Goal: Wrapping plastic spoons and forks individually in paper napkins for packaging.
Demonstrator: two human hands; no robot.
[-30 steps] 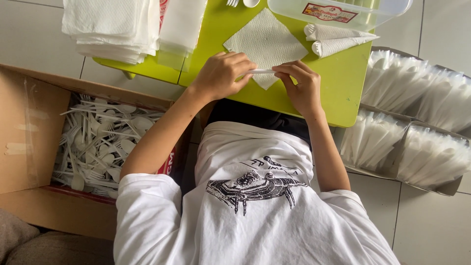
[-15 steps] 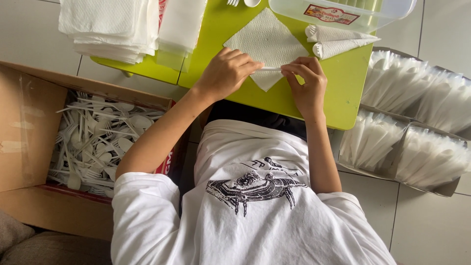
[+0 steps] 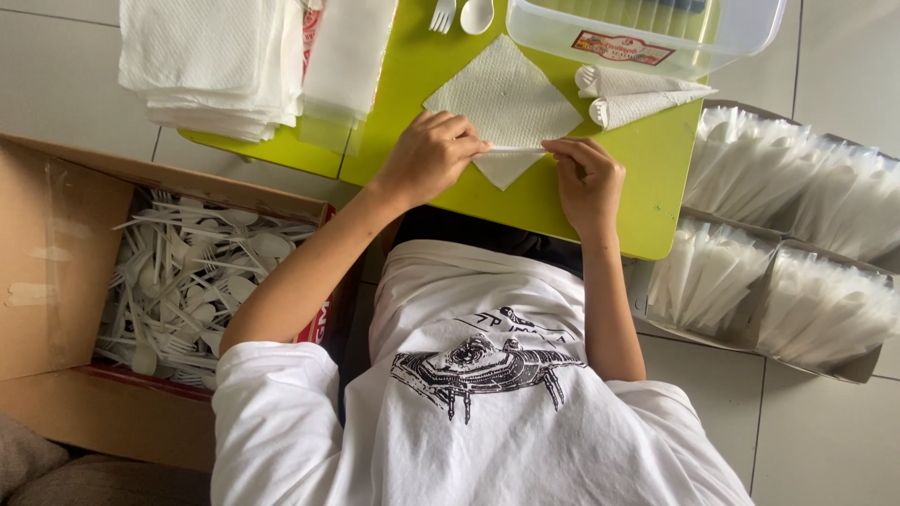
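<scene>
Here both hands meet at the middle of the frame on the lime-green table, over a white napkin laid as a diamond. The left hand comes in from the lower left with the forearm stretched diagonally, its fingers curled down and pinched on the napkin's folded near edge; the right hand rises from below with the wrist bent, fingers closed on the same thin fold, so the roll lies between the two grips. Compared with half a second ago the hands sit almost where they were, the fold looking a little tighter and straighter. Just beyond the right hand, toward the upper right, two rolled napkins lie side by side against a clear plastic tub. A plastic fork and spoon rest at the top edge, and a napkin stack fills the upper left. The table's near edge runs just below the hands. A cardboard box of cutlery sits at left and trays of wrapped sets at right.
</scene>
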